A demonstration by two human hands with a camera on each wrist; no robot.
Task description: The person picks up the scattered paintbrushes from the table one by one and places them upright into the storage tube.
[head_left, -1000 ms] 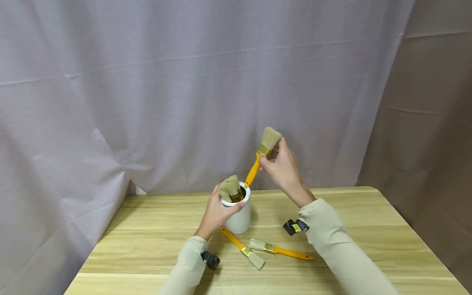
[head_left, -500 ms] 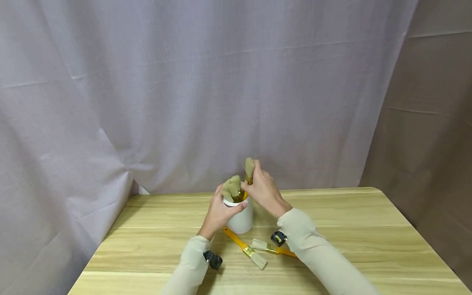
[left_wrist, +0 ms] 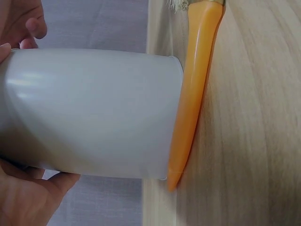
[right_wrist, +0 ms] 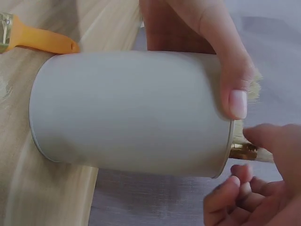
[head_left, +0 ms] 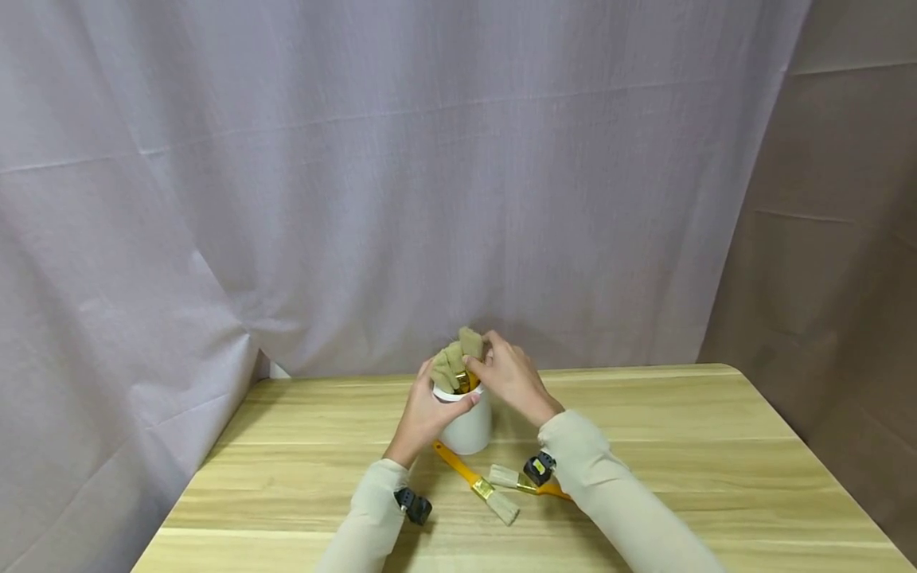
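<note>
A white cup stands at the middle of the wooden table, with several paintbrushes in it, bristles up. My left hand grips the cup's side, its thumb lying over the rim. My right hand is at the cup's mouth. Its fingers curl around the head of a paintbrush whose gold ferrule sits just above the rim. The left wrist view shows the cup close up and an orange handle lying against its base.
Two orange-handled brushes lie on the table in front of the cup, one pointing toward me and one partly under my right sleeve. A draped grey cloth hangs behind the table's far edge.
My right hand has brought the raised brush down, handle first, into the cup with the others. The left hand has kept its grip on the cup.
</note>
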